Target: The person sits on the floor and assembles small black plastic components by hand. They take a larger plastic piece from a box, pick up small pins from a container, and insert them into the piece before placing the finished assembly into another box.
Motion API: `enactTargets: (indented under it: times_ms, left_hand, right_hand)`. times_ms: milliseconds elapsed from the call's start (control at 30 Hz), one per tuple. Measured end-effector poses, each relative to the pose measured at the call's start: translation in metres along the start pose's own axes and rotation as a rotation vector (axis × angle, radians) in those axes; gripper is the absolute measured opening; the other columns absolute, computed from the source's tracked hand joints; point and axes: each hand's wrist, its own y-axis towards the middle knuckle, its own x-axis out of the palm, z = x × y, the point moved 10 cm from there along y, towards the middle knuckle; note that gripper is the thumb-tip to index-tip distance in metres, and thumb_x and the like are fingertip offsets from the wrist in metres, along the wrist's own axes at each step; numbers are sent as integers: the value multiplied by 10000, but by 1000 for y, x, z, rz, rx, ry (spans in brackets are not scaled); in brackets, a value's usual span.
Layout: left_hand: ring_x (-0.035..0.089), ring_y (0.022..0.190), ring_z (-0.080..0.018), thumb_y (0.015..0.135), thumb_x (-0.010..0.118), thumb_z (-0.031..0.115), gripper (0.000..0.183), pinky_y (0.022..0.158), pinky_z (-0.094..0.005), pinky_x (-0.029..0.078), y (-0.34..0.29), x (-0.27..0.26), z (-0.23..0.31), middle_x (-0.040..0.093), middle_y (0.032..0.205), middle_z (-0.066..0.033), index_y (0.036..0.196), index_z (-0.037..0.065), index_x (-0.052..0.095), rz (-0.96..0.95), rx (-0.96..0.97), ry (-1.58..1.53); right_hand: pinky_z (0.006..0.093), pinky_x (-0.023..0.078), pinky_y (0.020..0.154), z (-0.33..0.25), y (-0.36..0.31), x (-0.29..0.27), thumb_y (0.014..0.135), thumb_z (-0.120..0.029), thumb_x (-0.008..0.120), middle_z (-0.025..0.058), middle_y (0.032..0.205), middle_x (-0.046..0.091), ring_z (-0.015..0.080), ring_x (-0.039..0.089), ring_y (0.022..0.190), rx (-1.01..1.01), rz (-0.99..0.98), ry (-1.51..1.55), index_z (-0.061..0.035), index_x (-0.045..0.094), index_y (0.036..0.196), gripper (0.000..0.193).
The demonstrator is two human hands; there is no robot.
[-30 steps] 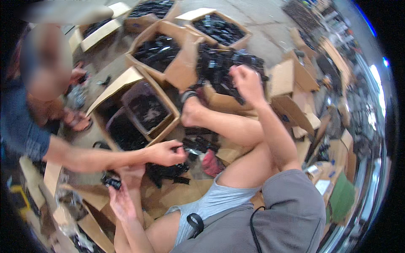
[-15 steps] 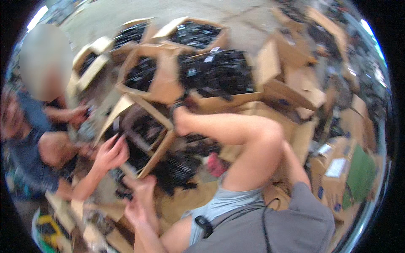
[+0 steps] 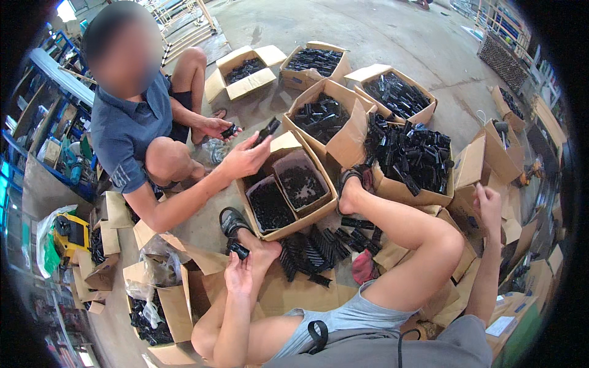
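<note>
Near my left foot, my left hand (image 3: pixel 238 277) is raised with its palm up. Its fingers are closed on a small black plastic part (image 3: pixel 238 248). Beyond my bent right knee, my right hand (image 3: pixel 488 207) is lifted beside an open cardboard box (image 3: pixel 472 161). Its fingers are curled, and whatever they may hold cannot be made out. Between my feet stands a carton (image 3: pixel 331 207) with two trays of tiny black pieces. Several ridged black plastic parts (image 3: pixel 305 253) lie in a row on cardboard before it.
At the left a co-worker squats, one hand (image 3: pixel 246 158) holding out a black part (image 3: pixel 267 131) over the carton. Cartons of black parts (image 3: pixel 410 153) stand beyond my feet. A pink cloth (image 3: pixel 364 267) lies by my thigh; a carton with plastic bags (image 3: pixel 161 270) is at lower left.
The view has swung left, and the scene has shifted right in it. My right hand, hidden behind my leg before, now shows raised at the right. The co-worker's hand has lifted.
</note>
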Motion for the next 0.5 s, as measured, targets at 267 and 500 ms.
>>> enactTargets:
  times_ms: [267, 500]
  left_hand:
    - [573, 1166, -198, 978, 626, 191, 305, 1073, -374, 471, 7, -56, -4, 633, 1198, -48, 1248, 57, 576, 107, 47, 100]
    - [553, 1202, -263, 892, 713, 129, 481, 1140, -448, 408, 8, -9, -14, 589, 1252, -109, 1302, -19, 508, -45, -19, 13]
  right_hand:
    - [343, 521, 709, -381, -165, 129, 945, -183, 622, 99, 859, 707, 161, 640, 785, -512, -639, 557, 28, 691, 1015, 233]
    - [475, 541, 918, -454, -117, 461, 806, -113, 634, 233, 1104, 687, 392, 666, 1044, -869, -622, -181, -72, 733, 1016, 236]
